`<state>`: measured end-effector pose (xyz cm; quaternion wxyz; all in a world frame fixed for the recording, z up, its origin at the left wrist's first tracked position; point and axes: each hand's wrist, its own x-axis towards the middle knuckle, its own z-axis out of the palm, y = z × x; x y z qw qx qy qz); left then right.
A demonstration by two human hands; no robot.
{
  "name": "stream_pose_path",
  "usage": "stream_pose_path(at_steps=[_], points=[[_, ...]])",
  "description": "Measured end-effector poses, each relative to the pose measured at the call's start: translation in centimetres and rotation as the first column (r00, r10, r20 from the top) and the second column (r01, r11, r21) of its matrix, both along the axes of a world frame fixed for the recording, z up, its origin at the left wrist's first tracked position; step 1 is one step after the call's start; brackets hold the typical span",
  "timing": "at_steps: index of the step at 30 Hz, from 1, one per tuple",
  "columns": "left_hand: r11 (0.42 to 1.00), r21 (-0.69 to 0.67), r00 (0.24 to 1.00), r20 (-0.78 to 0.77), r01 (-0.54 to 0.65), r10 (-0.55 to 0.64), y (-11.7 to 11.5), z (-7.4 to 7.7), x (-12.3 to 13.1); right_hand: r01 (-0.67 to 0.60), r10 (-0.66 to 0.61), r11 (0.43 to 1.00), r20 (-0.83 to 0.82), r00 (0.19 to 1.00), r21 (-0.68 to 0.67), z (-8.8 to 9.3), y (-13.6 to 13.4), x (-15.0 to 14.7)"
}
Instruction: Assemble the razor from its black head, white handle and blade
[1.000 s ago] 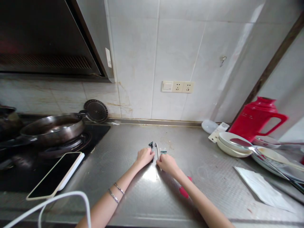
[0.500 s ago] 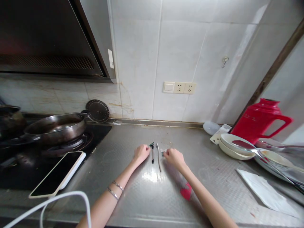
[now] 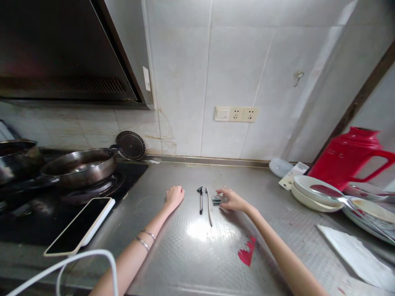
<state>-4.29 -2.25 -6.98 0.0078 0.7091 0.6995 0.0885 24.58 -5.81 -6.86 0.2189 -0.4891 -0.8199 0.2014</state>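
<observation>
My right hand (image 3: 232, 200) is pinching a ridged teal cartridge (image 3: 217, 201); at nine o'clock, my left hand (image 3: 174, 195) is resting fisted on the dimpled steel counter (image 3: 197, 250).

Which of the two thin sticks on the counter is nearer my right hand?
The pale stick, lying right of the dark stick and closer to your right hand.

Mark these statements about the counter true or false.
1. The left hand rests closed on the steel counter, apart from the black razor. True.
2. The right hand grips the red jug. False: the right hand touches a small green cartridge; the red jug stands far to its right.
3. The black razor and a pale slim handle lie side by side between the hands. True.
4. The phone lies on the plates. False: the phone lies on the stove edge, far from the plates.
</observation>
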Motion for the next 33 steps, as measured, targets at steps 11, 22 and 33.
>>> stream_pose_path(at_steps=[11,22,33], points=[[1.0,0.005,0.999,-0.027,0.024,-0.024,0.0,-0.1,0.0,0.036,-0.036,0.999,-0.024,0.999,-0.001,0.2,-0.1,-0.6],[0.996,-0.019,0.994,-0.062,0.089,-0.09,0.0,0.1,0.3,0.45,-0.513,0.858,0.457,0.726,0.247,-1.2,-0.5,2.7],[0.997,-0.008,0.996,-0.046,0.077,-0.077,0.4,-0.3,0.0,0.495,-0.553,0.833,0.422,0.718,0.249,-2.0,-0.1,3.1]])
